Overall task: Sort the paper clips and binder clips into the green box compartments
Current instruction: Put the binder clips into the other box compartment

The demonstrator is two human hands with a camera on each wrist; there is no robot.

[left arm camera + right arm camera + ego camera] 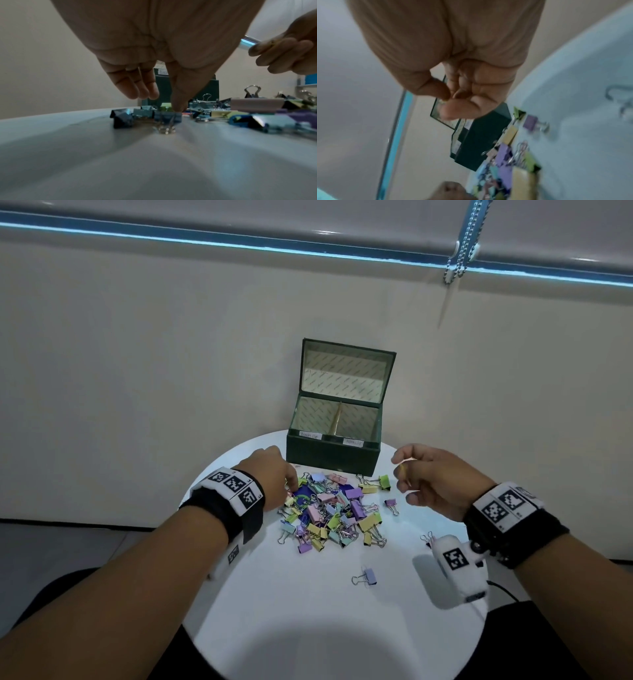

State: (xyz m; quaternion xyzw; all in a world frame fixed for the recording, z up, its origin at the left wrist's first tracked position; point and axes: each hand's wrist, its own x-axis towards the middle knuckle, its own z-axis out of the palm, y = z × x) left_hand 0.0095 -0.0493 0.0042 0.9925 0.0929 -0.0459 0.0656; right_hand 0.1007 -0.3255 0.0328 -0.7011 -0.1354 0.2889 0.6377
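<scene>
An open green box (pixel 332 453) stands at the back of the round white table (pixel 308 611); a divider splits it in two, with a label on each half's front rim. A pile of pastel binder clips and paper clips (pixel 335 508) lies in front of it. My left hand (pixel 286 491) reaches down into the pile's left edge. In the left wrist view its thumb and forefinger taper to a point just behind a blue-grey binder clip (pixel 168 117); what they hold is hidden. My right hand (pixel 406 470) hovers right of the box, pinching a thin yellow paper clip (pixel 403 472).
Loose binder clips lie apart from the pile: a lilac one (pixel 390 503), a pale blue one (pixel 368 576) toward the near side, and one (pixel 426 539) by the white wrist camera (pixel 455 563). A wall rises directly behind the box.
</scene>
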